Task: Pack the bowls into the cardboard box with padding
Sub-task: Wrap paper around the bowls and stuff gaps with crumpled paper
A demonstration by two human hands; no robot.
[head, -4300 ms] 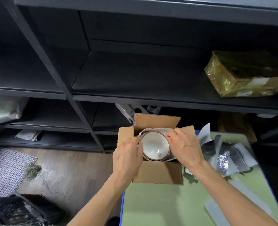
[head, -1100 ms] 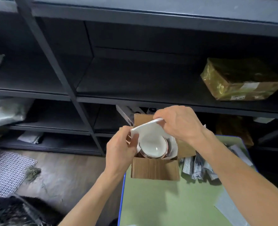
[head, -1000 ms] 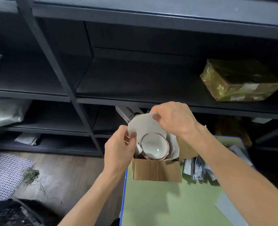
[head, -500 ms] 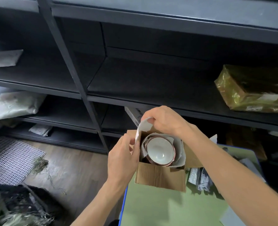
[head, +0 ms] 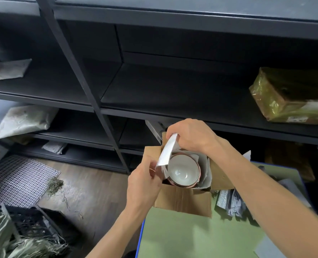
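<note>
Outside of bowl (head: 183,171) hidden by cardboard box (head: 182,201), yellow-wrapped parcel (head: 288,95) cut off at right edge

Left hand (head: 144,183), near side, fingers curled, pinches the lower edge of the white padding sheet (head: 166,152). Right hand (head: 190,135), farther, knuckles up, grips its upper end. Both forearms bare, reaching forward from the near edge

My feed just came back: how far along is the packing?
Done: a bowl sits in the box with padding around it. In hand: the left hand and right hand hold a white sheet at the box's left side. Left: seat the sheet and close the open flaps. Whether more bowls remain cannot be seen.
</note>
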